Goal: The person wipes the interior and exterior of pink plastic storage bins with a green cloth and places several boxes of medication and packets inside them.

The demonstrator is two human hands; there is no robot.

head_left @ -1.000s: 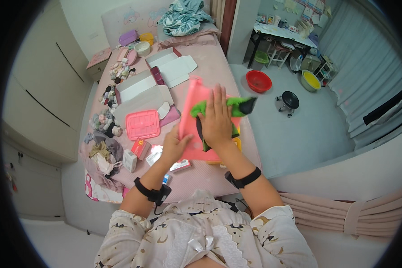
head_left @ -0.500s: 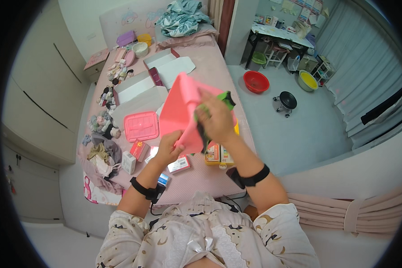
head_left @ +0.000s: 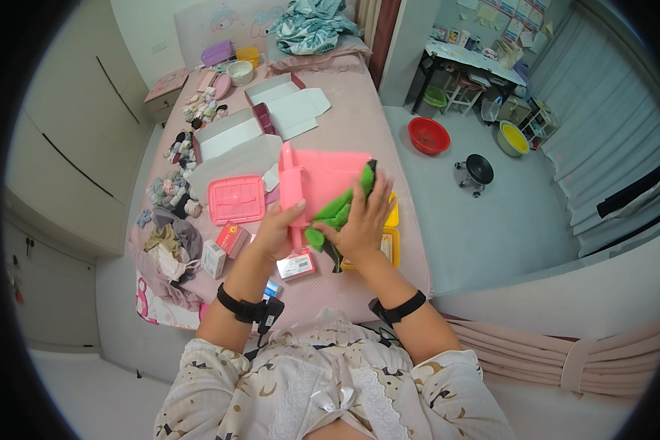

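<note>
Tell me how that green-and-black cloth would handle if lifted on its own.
The green-and-black cloth is probably floppy, as it lies creased and bunched between the right hand and the pink container. It is likely light, looking like a small piece of fabric. It seems unlikely to roll, having no rounded, firm shape.

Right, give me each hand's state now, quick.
Left hand: closed, holding the pink bin by its edge.
Right hand: open, laid on the green cloth against the bin.
</note>
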